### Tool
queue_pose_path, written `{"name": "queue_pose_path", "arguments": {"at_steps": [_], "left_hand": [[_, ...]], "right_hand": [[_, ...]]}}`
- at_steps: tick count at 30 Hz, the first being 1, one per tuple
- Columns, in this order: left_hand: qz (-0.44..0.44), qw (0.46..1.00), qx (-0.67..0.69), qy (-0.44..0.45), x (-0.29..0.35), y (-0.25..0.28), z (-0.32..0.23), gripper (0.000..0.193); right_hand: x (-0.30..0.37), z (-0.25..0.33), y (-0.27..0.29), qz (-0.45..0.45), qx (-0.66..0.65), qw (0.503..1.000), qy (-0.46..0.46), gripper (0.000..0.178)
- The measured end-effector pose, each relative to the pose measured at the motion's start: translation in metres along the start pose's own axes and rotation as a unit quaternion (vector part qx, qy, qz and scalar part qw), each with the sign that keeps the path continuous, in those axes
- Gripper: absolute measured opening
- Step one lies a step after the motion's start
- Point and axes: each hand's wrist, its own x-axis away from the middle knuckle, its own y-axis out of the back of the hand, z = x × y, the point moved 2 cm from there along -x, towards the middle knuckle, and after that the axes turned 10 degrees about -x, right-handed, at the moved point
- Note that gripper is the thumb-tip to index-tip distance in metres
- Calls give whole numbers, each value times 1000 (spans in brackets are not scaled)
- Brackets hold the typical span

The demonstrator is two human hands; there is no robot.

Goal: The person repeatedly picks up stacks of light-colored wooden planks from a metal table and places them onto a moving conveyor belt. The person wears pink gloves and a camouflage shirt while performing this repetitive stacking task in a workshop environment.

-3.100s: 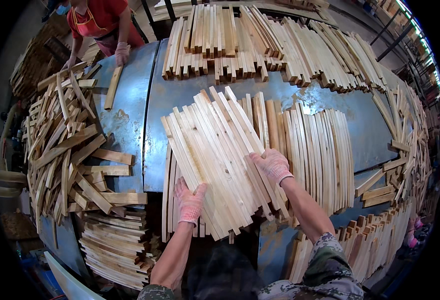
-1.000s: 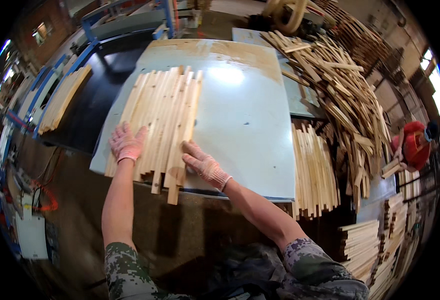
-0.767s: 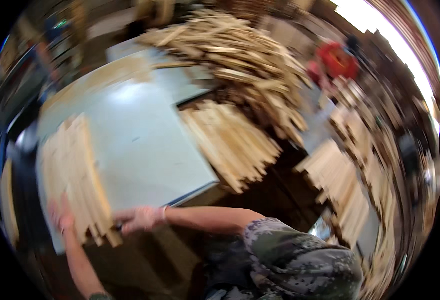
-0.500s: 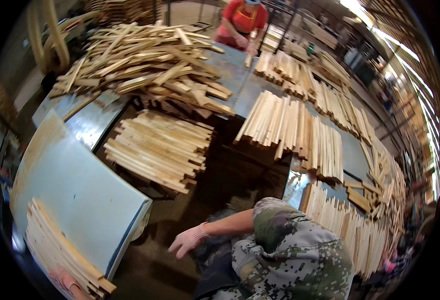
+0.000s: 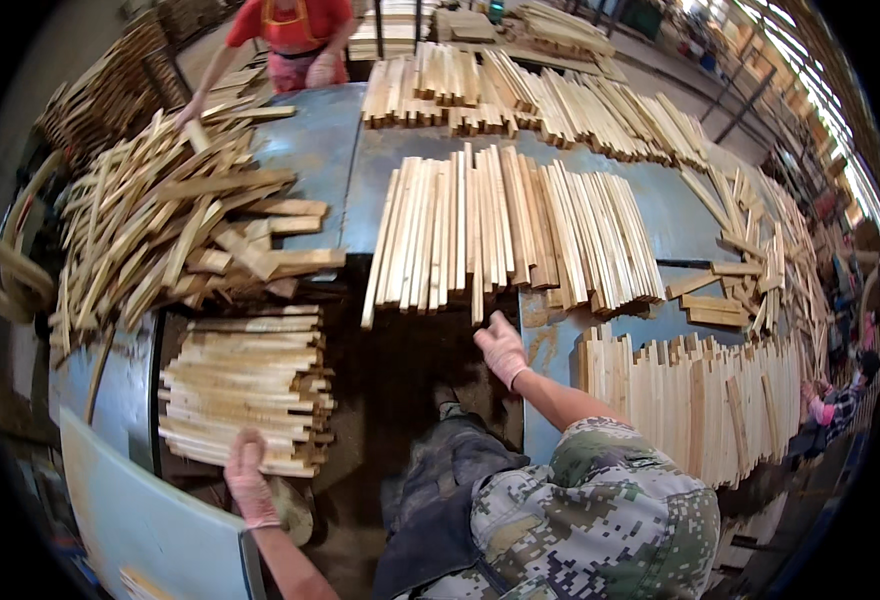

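Note:
My left hand (image 5: 249,482), in a pale pinkish glove, is at the near edge of a stack of wooden strips (image 5: 245,385) at the left. Its slightly blurred fingers are stretched out and hold nothing visible; I cannot tell whether they touch the stack. My right hand (image 5: 503,352), gloved alike, reaches toward the middle row of wooden strips (image 5: 440,230). Its fingers are loosely bent and apart, beside the end of one strip (image 5: 477,295) that juts out from the row. No strip is visibly gripped by it.
A tangled heap of strips (image 5: 140,220) covers the left table. More rows (image 5: 600,120) lie at the far side and a row (image 5: 700,400) at the right. A light-blue panel (image 5: 150,515) slants at lower left. A person in red (image 5: 290,35) stands across the table.
My view has turned right. My left hand has left the strips on the light-blue panel and come to the left stack. My right hand has moved up to the middle row.

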Motion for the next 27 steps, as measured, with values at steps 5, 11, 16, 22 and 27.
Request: {"name": "queue_pose_path", "arguments": {"at_steps": [5,11,16,22,27], "left_hand": [[144,981,-46,121,-92,-175,23,49],[173,951,-212,145,-206,-318,53,78],[219,926,-188,243,-267,-355,127,86],[205,860,-149,443,-253,-400,108,89],[215,907,-169,321,-259,-421,115,78]], "right_hand": [[-129,-29,86,-222,80,969,-68,79],[-205,-39,126,-145,152,947,-244,89],[-232,-26,126,-113,141,937,-300,92],[-249,-61,104,-90,-79,972,-203,85],[-244,-19,99,-52,0,992,-119,59]]}}
